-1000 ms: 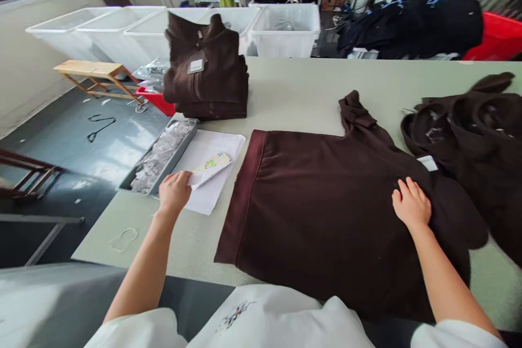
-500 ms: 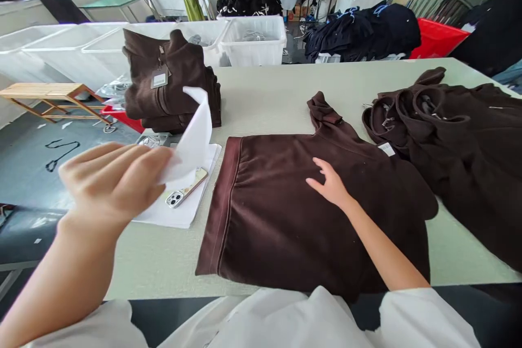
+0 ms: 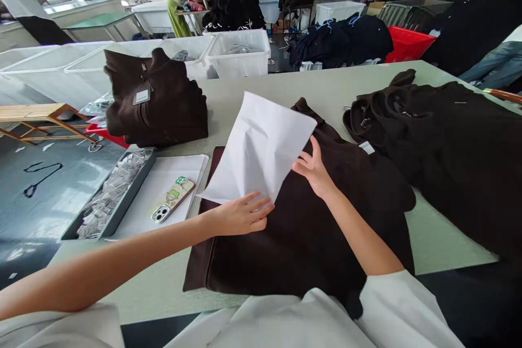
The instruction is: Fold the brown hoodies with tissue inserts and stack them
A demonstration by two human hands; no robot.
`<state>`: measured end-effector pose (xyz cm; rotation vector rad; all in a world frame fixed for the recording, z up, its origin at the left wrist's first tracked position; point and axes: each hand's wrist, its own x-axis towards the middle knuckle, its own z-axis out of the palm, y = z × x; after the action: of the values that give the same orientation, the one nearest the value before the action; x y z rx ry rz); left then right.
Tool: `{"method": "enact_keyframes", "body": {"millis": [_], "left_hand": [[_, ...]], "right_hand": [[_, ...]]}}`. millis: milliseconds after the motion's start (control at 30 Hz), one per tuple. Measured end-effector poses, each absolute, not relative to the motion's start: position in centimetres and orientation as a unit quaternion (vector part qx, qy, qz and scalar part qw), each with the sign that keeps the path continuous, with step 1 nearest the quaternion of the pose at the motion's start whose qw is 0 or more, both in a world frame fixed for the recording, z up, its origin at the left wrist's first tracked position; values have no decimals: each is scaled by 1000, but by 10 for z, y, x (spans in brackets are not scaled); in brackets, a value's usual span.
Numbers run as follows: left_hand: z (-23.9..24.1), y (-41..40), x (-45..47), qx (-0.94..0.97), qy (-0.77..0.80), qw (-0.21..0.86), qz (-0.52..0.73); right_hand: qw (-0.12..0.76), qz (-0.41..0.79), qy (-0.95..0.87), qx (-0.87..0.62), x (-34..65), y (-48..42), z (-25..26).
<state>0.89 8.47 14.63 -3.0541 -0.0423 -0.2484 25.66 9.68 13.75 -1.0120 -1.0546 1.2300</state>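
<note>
A creased white sheet of paper [image 3: 261, 144] is held at a tilt above a dark brown hooded garment [image 3: 310, 239] spread on the table. At the sheet's lower edge, my left hand [image 3: 244, 215] is closed on the paper, its arm reaching across from the left. My right hand [image 3: 316, 171] grips the right edge with its fingertips, the index finger pointing up near the corner. The sheet covers part of the garment. A white tag [image 3: 366, 147] shows by the garment's neck.
Left on the table [image 3: 228, 84] are a stack of folded brown garments [image 3: 163, 103] with a tag, a pile of white sheets [image 3: 136, 206] under a phone [image 3: 173, 199], and a grey tray [image 3: 118, 212] of small packets. More brown garments [image 3: 457, 157] lie right. Another person [image 3: 179, 0] stands far back.
My left hand has brought the paper rightward from over the phone to above the garment. My right hand has lifted from the garment to the paper's edge. The view has shifted, showing the tray.
</note>
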Motion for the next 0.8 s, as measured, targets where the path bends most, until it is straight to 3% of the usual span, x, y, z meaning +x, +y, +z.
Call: {"method": "enact_keyframes", "body": {"millis": [200,433,700,800], "left_hand": [[105,99,15,-994,48,56,-78],[85,139,-15,-986,-154,22,-68],[47,111,-26,-986,-149,-3,-71],[39,107,-28,-986,-145,10,-78]], "right_hand": [[599,553,-250,-523,282,116,89],[595,519,-170,-589,316,58,56],[457,398,-277,-746,322,-2,46],[371,220,-388,-815,328,-2,56]]}}
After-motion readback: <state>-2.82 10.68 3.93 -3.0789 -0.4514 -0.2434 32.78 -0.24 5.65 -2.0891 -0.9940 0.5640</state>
